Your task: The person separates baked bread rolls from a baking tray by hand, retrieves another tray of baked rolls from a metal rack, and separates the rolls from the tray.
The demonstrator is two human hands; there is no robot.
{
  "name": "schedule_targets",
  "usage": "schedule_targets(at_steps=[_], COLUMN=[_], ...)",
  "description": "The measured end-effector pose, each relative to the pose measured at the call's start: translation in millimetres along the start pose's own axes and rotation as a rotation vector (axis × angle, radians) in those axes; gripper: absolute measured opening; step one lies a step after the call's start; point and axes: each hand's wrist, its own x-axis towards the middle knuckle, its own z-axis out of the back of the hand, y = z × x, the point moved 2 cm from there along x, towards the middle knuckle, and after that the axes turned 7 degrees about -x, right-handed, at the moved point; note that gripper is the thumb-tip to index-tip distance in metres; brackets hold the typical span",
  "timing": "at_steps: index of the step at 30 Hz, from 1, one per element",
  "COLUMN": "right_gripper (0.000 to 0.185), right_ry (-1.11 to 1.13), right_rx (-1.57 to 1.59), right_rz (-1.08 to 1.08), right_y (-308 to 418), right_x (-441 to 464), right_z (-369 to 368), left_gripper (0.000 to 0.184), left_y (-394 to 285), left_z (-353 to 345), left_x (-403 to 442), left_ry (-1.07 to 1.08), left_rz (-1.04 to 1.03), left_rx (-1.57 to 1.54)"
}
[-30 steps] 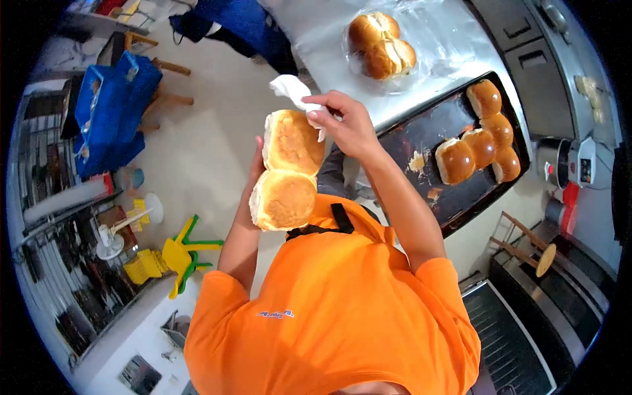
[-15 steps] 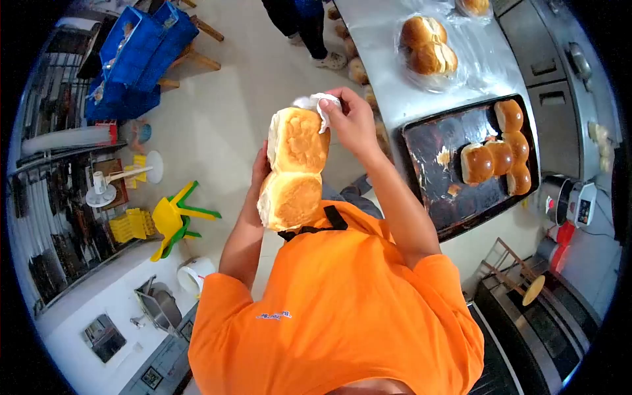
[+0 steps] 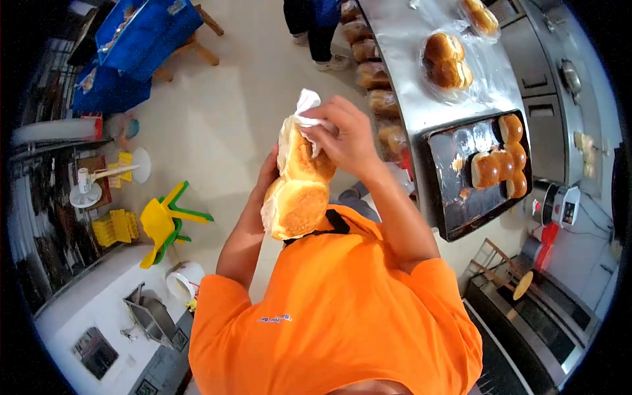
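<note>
Two joined bread buns (image 3: 299,201) are held up in front of my orange shirt, with their golden undersides facing me. My left hand (image 3: 266,172) grips them along the left side, its fingers mostly hidden behind the bread. A crumpled white cloth or tissue (image 3: 307,105) is pinched in my right hand (image 3: 345,135), pressed against the upper bun. To the right, a dark baking tray (image 3: 454,217) on the steel table carries several glossy brown buns (image 3: 507,168), some joined together.
Bagged buns (image 3: 449,62) lie on the steel table (image 3: 411,99), with more bagged bread (image 3: 382,102) below its left edge. Someone's legs (image 3: 320,39) stand ahead. Blue crates (image 3: 141,39) and a yellow-green chair (image 3: 161,220) are on the left.
My right hand and the cloth have moved from the upper bun's right edge onto its face. The buns have tilted and dropped slightly, and the view has shifted.
</note>
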Motion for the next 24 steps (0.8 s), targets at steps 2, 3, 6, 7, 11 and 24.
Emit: schedule_targets(at_steps=[2, 3, 6, 7, 11, 24], right_gripper=[0.016, 0.02, 0.021, 0.019, 0.017, 0.017], right_ry=[-0.153, -0.312, -0.138, 0.078, -0.219, -0.276], right_rx=[-0.389, -0.581, -0.214, -0.124, -0.583, -0.222], right_rz=[0.034, 0.06, -0.182, -0.117, -0.051, -0.415], right_y=[-7.6, -31.2, -6.9, 11.7, -15.3, 3.3], right_x=[4.5, 7.6, 12.9, 8.1, 0.8, -15.8], right_z=[-13.7, -17.3, -12.2, -7.2, -23.1, 18.0], left_gripper=[0.065, 0.063, 0.069, 0.061, 0.061, 0.118], left_y=[-6.6, -7.4, -12.9, -13.0, -17.3, -42.4], left_z=[22.6, 33.2, 51.8, 25.9, 31.2, 25.7], left_x=[6.2, 9.6, 17.9, 7.3, 12.0, 28.8], left_ry=[0.061, 0.118, 0.079, 0.043, 0.104, 0.256], left_rz=[0.083, 0.149, 0.068, 0.034, 0.122, -0.054], left_rx=[-0.037, -0.072, 0.015, -0.011, -0.03, 0.296])
